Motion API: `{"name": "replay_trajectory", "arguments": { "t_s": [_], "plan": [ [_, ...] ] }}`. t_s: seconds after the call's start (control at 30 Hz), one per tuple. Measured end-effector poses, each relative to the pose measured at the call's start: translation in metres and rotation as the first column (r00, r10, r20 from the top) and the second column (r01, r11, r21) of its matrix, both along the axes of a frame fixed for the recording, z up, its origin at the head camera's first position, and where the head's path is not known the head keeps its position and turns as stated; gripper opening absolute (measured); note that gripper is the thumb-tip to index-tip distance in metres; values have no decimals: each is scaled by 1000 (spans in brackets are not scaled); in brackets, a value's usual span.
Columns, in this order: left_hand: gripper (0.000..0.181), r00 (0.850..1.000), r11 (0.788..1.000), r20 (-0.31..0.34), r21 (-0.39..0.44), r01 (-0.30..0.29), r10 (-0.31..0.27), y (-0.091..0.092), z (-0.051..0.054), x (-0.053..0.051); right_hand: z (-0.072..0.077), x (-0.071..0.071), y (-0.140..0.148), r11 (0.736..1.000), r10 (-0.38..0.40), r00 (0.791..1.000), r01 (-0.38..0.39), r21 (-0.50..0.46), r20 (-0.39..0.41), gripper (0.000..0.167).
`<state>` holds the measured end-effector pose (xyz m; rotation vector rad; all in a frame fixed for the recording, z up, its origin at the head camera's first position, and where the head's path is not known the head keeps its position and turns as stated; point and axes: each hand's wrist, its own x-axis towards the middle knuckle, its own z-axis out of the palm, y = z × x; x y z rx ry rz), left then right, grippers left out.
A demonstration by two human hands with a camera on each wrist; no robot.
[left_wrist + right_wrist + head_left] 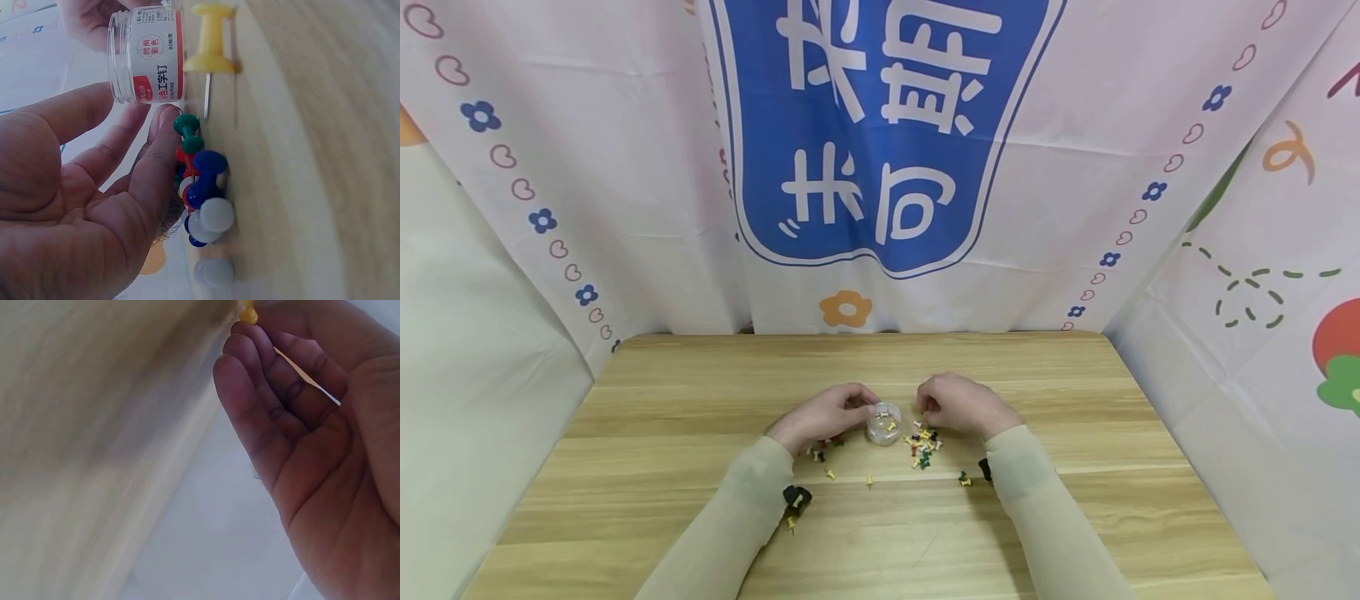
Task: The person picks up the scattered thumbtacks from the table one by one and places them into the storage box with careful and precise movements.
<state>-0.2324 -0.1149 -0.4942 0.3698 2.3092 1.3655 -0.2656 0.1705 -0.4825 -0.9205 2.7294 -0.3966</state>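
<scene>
A small clear round jar with a few push pins inside stands mid-table; its printed label shows in the left wrist view. My left hand holds the jar's left side between thumb and fingers. To the jar's right, my right hand is low over the table, fingers bent together. A yellow push pin is pinched at its fingertips, partly cut off by the right wrist frame's top edge. Just below that hand lies a pile of mixed-colour push pins. More pins lie beneath the left hand.
Single yellow pins lie nearer the front, one yellow pin below the jar and another yellow pin left of it. A green and yellow pair of pins lies by the right sleeve. A printed cloth hangs behind the wooden table.
</scene>
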Motion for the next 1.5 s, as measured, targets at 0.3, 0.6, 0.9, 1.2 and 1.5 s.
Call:
{"name": "replay_trajectory", "arguments": {
  "t_s": [0.3,0.6,0.9,1.2,1.5],
  "plan": [
    [29,1000,1000,8,9,-4,4,0,1,0,17,8,-1,999,-26,1000,26,-25,-14,6],
    [28,1000,1000,3,-1,2,-2,0,1,1,26,10,-4,999,25,999,-26,-43,-25,9],
    [28,1000,1000,-8,1,14,-14,-1,-1,-1,34,18,-12,992,89,996,-91,-87,-28,5],
    [29,1000,1000,-19,5,23,-23,-2,-1,-1,33,24,-23,984,148,987,-154,-94,-65,6],
    [32,999,1000,-20,6,28,-28,-2,1,0,30,27,-30,979,164,985,-170,-109,-61,7]
  ]
}}
